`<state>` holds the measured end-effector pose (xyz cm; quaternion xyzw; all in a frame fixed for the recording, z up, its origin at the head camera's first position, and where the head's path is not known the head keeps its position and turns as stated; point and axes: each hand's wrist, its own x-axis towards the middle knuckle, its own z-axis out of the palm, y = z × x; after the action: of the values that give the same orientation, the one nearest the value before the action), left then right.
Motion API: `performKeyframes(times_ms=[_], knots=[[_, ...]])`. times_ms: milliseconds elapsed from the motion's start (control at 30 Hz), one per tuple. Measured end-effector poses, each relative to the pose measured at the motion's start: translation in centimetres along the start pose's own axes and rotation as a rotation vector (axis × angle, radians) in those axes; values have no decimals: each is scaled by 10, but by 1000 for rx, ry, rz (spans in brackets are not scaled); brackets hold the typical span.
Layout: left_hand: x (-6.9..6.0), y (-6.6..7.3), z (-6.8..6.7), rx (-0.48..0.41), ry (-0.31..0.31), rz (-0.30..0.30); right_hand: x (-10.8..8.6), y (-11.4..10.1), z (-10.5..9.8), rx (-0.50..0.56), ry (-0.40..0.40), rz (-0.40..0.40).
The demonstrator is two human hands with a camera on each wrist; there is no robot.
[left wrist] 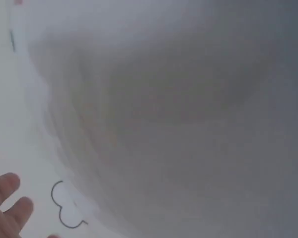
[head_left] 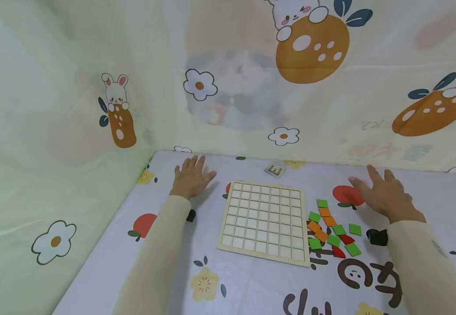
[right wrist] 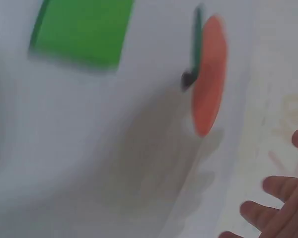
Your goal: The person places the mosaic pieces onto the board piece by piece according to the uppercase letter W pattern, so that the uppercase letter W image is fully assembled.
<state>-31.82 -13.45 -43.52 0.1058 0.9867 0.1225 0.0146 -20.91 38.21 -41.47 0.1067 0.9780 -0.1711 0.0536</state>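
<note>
A square wooden board (head_left: 265,221) with a grid of white cells lies on the table between my hands. Left of its top corner, my left hand (head_left: 191,177) is spread with nothing in it; its fingers also show at the edge of the left wrist view. My right hand (head_left: 387,197) is spread too, to the right of a loose group of tiles, and holds nothing. Among those tiles are green squares (head_left: 355,229), orange squares (head_left: 321,235) and red rounded pieces (head_left: 338,252). One green tile (right wrist: 82,32) appears large and blurred in the right wrist view.
Behind the board lies a small card (head_left: 275,169) with a gridded picture. A printed cloth (head_left: 251,288) covers the table. Pale printed curtains (head_left: 235,105) hang at the back and left. Dark wrist camera parts (head_left: 377,237) sit under the right wrist.
</note>
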Motion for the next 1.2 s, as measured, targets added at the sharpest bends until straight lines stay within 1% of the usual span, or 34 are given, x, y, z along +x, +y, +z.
performKeyframes(times_ms=[133,200,333,433,500,700,867,1000,1100,1200], knots=[[-2,-1,2,-146,13,-14,0,0,-1,90,-60,-26],[-4,0,2,-249,16,-27,-1,0,-1,97,-69,-49],[-10,5,2,-413,-5,-67,-10,0,-1,107,-84,-88],[-16,12,3,-485,-32,-86,-20,0,-1,123,-103,-103],[-20,18,3,-519,-52,-84,-27,0,1,132,-120,-103],[-35,36,3,-571,-121,-60,-44,2,10,153,-164,-117],[-43,48,3,-558,-141,-38,-54,4,17,168,-180,-134],[-47,54,4,-530,-150,-24,-59,4,21,173,-188,-132],[-48,56,7,-519,-177,-34,-61,5,24,173,-180,-130],[-51,59,10,-533,-210,-54,-64,6,25,174,-171,-125]])
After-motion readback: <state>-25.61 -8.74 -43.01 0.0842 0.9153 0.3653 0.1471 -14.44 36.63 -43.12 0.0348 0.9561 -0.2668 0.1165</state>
